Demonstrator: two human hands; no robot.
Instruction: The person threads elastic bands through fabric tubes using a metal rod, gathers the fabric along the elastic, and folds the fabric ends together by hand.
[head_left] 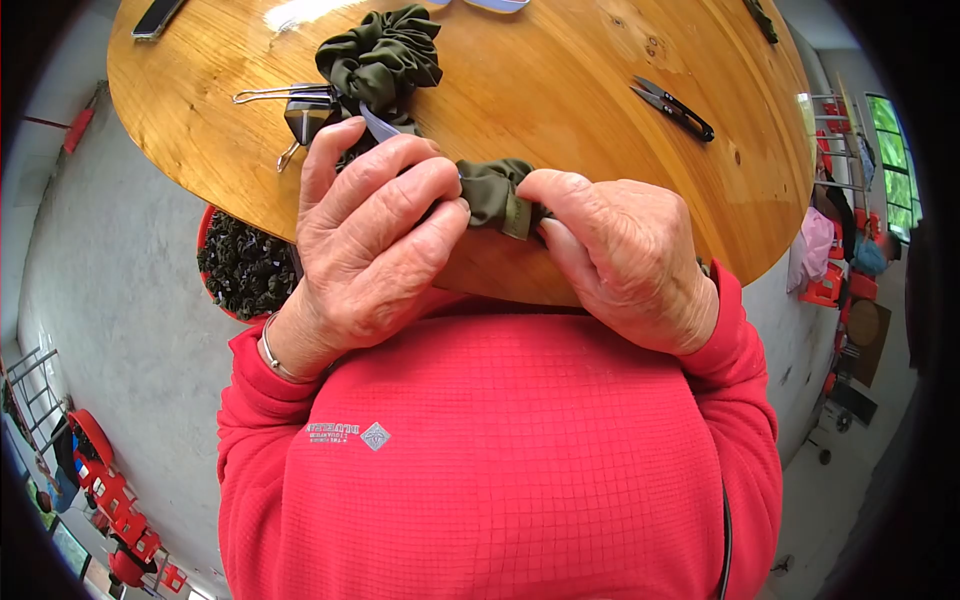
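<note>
Dark green gathered fabric (490, 192) is stretched between my two hands over the near edge of the round wooden table. My left hand (385, 235) pinches its left end, the fingertips pressed together. At the right end, beside a small label (517, 216), the thumb and finger of my right hand (625, 245) close on the cloth. Beyond my left hand lies a bunched green fabric piece (380, 60), next to a large black binder clip (310, 110). A pale strip (378, 124) shows just above my left fingers.
Black thread snips (675, 108) lie on the wooden table (560, 60) at the right. A dark phone-like object (158, 18) sits at the far left. Below the table's left edge stands a red tub (207, 262) of dark fabric pieces. Red stools (125, 520) are on the floor.
</note>
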